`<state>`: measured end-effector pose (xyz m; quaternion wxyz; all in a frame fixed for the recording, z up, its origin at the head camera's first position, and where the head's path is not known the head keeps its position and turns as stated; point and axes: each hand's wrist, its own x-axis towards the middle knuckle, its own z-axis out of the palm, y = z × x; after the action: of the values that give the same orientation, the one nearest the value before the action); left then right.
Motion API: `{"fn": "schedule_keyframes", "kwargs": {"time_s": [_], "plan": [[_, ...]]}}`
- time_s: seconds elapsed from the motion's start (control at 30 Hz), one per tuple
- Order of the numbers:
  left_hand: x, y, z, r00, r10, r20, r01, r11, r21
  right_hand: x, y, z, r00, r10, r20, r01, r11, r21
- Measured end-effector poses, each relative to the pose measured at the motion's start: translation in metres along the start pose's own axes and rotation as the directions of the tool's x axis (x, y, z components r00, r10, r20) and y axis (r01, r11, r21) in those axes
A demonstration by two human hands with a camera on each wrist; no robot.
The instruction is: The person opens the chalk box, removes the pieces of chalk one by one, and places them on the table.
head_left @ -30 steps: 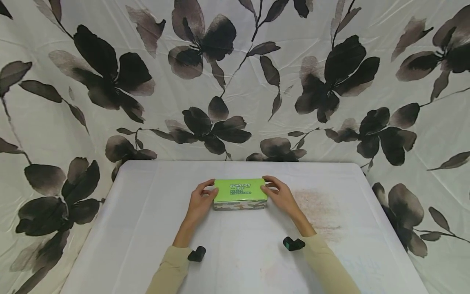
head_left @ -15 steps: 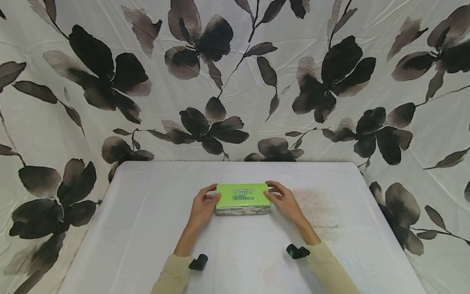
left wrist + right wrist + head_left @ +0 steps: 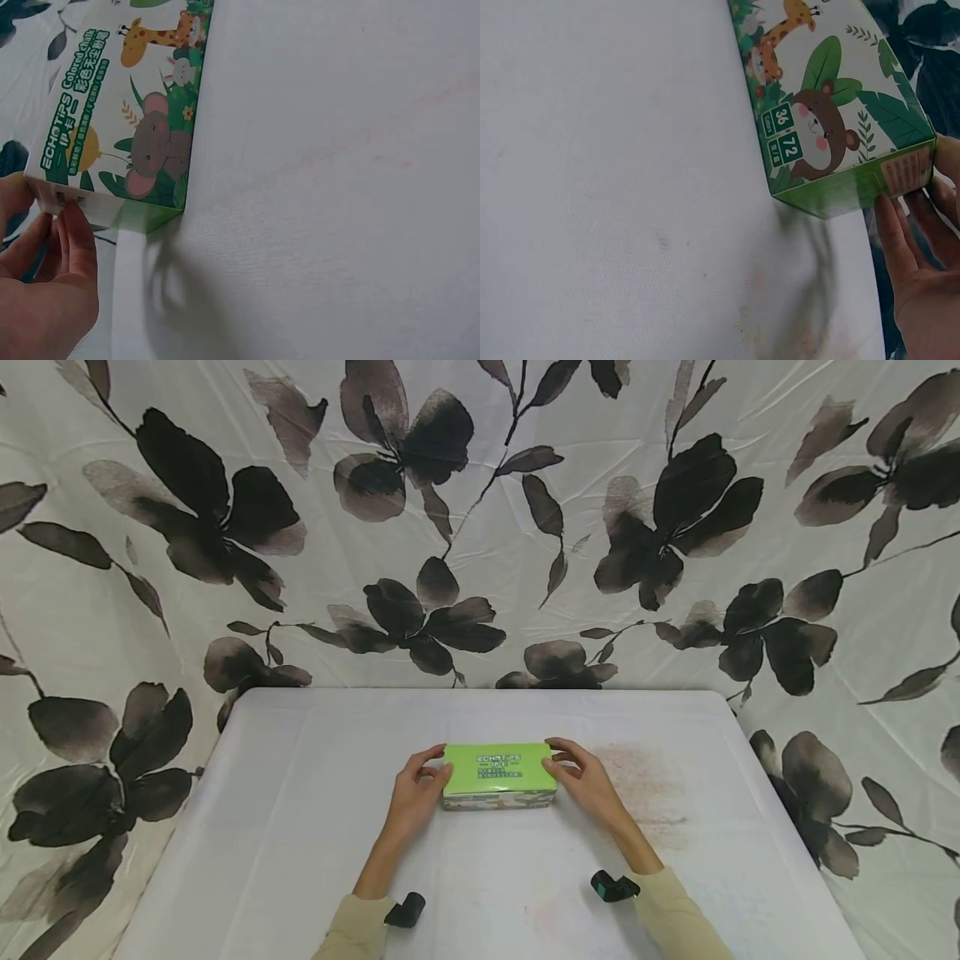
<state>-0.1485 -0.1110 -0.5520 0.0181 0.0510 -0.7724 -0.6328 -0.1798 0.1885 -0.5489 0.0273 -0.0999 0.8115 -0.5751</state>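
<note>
**Two hands at the ends of a green box on a white desk**

Head view: a green box (image 3: 499, 775) lies flat near the middle of the white desk (image 3: 300, 827), its long side running parallel to the desk's far edge. Its lid is bright green with white lettering, and the side facing the person carries a busy printed pattern. The left hand (image 3: 415, 793) is at the box's left end, thumb along the near side and fingers curled round the far corner. The right hand (image 3: 587, 781) mirrors it at the right end, fingers bent over the top edge. Both hands grip the box between them. A faint reddish smear (image 3: 652, 789) marks the desk just right of the right hand. Both forearms wear pale beige sleeves (image 3: 352, 935), each with a small dark wrist camera (image 3: 406, 910) by the cuff. A cloth with dark flowers (image 3: 465, 527) hangs behind the desk's far edge and down both sides.

Left wrist view: the box (image 3: 135, 135) shows a giraffe, an elephant and leaves on its side. The left hand's fingertips (image 3: 71, 225) press against the box's end face, with the box resting on the desk.

Right wrist view: the box (image 3: 825, 112) shows a bear, a giraffe and the numbers 36 and 72. The right hand's fingers (image 3: 896, 240) lie straight against the lower edge of the end face.
</note>
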Motion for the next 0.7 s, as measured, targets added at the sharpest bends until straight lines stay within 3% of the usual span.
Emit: {"fn": "schedule_keyframes", "kwargs": {"time_s": [0.5,0.7], "plan": [[-0.018,-0.002,0.003,0.999,0.010,0.038,-0.009,1.000,-0.024,-0.020,0.000,-0.006,1.000,0.022,0.017,-0.023,0.999,0.028],[-0.018,-0.005,0.001,0.999,0.018,0.049,-0.019,1.000,0.014,-0.018,-0.003,-0.007,0.999,-0.038,0.039,0.041,0.996,-0.073]]}}
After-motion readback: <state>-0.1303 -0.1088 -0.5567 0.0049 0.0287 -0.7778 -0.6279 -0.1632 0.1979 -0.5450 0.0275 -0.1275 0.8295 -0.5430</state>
